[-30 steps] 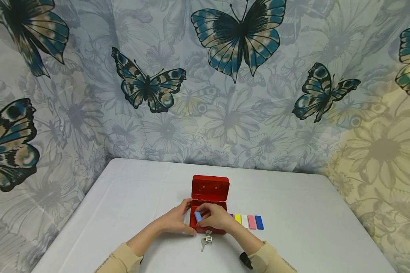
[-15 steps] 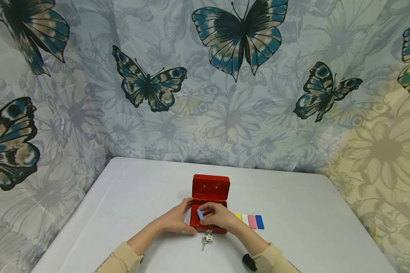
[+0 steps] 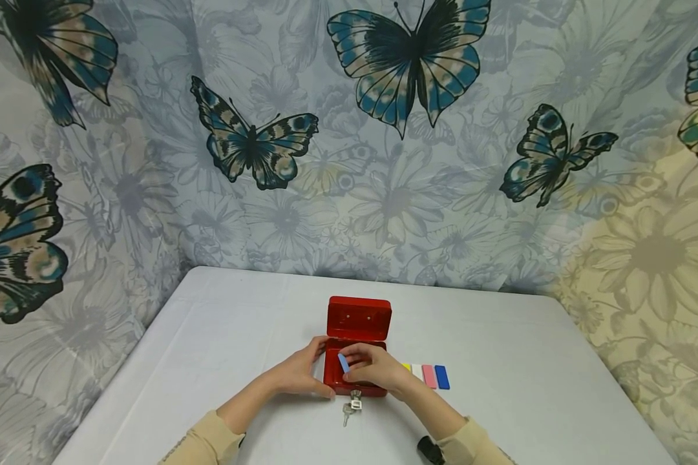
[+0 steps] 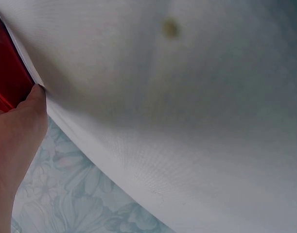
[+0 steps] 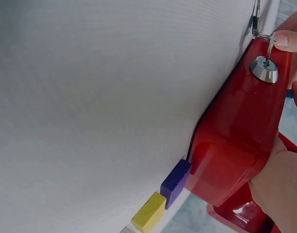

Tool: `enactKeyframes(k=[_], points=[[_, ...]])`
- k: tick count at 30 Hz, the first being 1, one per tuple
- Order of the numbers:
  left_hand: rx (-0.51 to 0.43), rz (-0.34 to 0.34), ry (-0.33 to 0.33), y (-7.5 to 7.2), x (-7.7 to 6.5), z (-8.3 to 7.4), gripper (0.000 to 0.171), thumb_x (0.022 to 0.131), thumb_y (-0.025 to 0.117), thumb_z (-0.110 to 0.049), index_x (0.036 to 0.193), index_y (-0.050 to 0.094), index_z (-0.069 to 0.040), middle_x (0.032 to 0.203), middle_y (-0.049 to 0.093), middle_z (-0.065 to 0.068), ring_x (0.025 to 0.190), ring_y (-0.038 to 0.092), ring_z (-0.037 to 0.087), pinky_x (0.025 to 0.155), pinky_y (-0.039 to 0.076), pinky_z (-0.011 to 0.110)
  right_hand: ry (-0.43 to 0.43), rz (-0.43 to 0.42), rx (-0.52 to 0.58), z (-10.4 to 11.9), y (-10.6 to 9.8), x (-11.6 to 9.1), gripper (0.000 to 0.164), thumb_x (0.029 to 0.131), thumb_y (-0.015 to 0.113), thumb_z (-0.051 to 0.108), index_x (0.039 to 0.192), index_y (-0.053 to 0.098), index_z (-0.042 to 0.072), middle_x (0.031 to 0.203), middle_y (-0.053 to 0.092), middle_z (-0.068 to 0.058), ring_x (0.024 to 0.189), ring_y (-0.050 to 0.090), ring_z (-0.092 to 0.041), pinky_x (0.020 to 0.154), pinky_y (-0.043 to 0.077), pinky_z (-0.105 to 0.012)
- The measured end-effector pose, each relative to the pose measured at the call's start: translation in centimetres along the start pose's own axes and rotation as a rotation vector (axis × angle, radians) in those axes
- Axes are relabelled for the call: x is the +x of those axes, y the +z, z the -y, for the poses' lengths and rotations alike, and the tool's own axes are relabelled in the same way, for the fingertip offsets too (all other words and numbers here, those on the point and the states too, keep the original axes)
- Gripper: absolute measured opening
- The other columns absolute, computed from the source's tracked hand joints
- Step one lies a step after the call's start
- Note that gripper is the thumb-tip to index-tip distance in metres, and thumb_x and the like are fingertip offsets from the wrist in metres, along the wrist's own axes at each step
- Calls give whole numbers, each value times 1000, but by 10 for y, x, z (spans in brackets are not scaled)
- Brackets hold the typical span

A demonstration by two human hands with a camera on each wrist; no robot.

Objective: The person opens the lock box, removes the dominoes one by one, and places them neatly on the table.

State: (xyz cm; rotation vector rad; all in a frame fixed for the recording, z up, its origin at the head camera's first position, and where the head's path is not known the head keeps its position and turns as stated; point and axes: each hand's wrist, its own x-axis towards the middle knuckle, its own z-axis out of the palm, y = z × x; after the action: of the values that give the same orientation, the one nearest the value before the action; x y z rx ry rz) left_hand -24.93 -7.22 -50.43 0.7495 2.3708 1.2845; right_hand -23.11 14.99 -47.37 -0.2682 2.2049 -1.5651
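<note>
A red metal cash box [image 3: 359,320] stands on the white table, lid raised at the back. My left hand [image 3: 295,374] grips its left side, thumb at the front corner and fingers toward the back; the left wrist view catches this hand [image 4: 17,141] beside the red wall [image 4: 9,63]. Over the open box, my right hand [image 3: 378,369] pinches a small light blue block [image 3: 344,363], held tilted between thumb and fingers. A key sits in the silver lock [image 5: 265,69] on the front wall, and another key [image 3: 346,414] hangs below it.
Right of the box lies a row of small blocks: purple [image 5: 176,183], yellow [image 5: 150,211], white [image 3: 417,371], pink [image 3: 429,376] and dark blue [image 3: 442,377]. My right forearm covers part of that row in the head view. Butterfly-printed cloth [image 3: 395,194] hangs behind the table.
My right hand has shifted slightly right and back over the box, the light blue block turning more upright with it. The left hand keeps its place on the box.
</note>
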Motion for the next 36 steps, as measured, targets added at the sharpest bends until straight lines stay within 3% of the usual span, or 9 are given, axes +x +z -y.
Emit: enactKeyframes(k=[19,36], points=[[8,-6,-30,1,-1,-1,100,70,86,-29,146,26,-5,148,39,16,135,40,37,110,36,50,15,-66,43,0,-14,-19,48,84,75,15,128,59,6,118,61,-8,100,59,-20,87,56,-37],[0,-14,-14,1,-2,-5,101,69,86,-26,146,26,-1,145,41,16,135,39,36,109,36,50,50,-100,122,-5,-44,-40,52,87,71,18,135,54,5,123,59,-14,102,61,-22,85,56,-40]])
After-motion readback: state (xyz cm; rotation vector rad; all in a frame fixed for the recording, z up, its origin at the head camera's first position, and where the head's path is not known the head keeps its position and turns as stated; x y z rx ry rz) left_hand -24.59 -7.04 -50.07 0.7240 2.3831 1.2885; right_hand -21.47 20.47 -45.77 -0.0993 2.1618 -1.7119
